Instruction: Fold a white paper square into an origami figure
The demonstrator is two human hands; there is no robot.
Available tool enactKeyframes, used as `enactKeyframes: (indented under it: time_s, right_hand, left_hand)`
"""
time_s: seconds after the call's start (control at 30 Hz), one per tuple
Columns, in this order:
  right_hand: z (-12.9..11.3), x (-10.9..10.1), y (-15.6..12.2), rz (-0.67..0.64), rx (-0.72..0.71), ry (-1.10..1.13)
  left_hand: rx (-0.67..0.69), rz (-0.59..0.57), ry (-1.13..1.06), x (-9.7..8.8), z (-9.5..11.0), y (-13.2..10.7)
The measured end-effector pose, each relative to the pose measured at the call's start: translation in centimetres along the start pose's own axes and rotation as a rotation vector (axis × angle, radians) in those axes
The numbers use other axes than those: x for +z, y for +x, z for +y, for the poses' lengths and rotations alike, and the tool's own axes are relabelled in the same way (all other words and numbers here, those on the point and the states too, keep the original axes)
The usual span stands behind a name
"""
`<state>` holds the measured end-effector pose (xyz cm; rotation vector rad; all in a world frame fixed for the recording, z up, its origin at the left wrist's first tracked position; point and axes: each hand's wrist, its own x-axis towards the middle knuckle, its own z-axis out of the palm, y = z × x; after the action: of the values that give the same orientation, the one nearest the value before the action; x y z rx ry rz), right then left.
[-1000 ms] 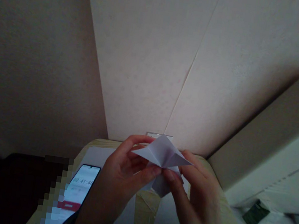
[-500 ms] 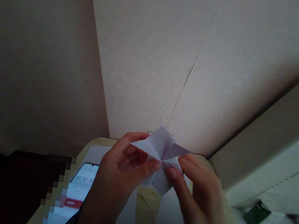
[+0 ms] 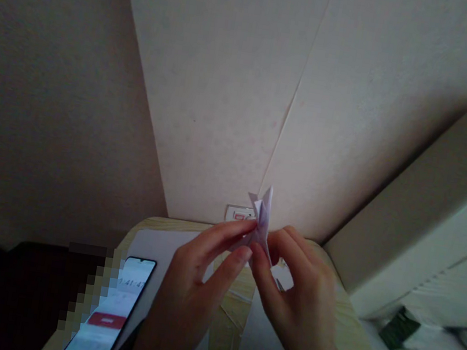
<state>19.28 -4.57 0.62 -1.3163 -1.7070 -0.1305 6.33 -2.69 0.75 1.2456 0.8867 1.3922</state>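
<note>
A small folded piece of white paper (image 3: 264,220) is held up above the table, seen nearly edge-on with several pointed flaps standing upward. My left hand (image 3: 203,276) pinches its left side between thumb and fingertips. From the right, my right hand (image 3: 298,284) grips the lower right part, its thumb against the near side and its fingers curled behind. The fingers hide part of the lower folds.
On the wooden table (image 3: 226,343) lie white sheets (image 3: 262,337) on both sides. A phone (image 3: 112,309) showing a timer rests at the left. A wall socket (image 3: 236,213) sits behind the hands. A dark green packet (image 3: 400,328) lies at the lower right.
The folded paper has turned from facing me with its flaps spread to nearly edge-on, its points now upward. Both hands have shifted their grips around it, and more of the phone shows.
</note>
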Motion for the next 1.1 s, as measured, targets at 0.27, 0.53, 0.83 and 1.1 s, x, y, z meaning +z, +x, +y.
enactKeyframes:
  time_s: [0.27,0.53,0.83,1.1]
  right_hand:
    - [-0.1,0.1,-0.5,-0.158,-0.03,-0.038]
    - [0.1,-1.2,-0.9,-0.284,-0.035,0.078]
    - [1.1,-2.0,-0.3,-0.171,0.172,0.271]
    - [0.6,-1.8,0.0,-0.294,0.206,0.467]
  left_hand:
    - [-0.113,0.024,-0.169,0.0,-0.6,0.1]
    - [-0.227,0.093,-0.262,-0.7,-0.4,0.7]
    - [-0.253,-0.024,-0.342,-0.8,-0.1,0.7]
    - [-0.3,-0.068,-0.283,-1.6,-0.6,0.4]
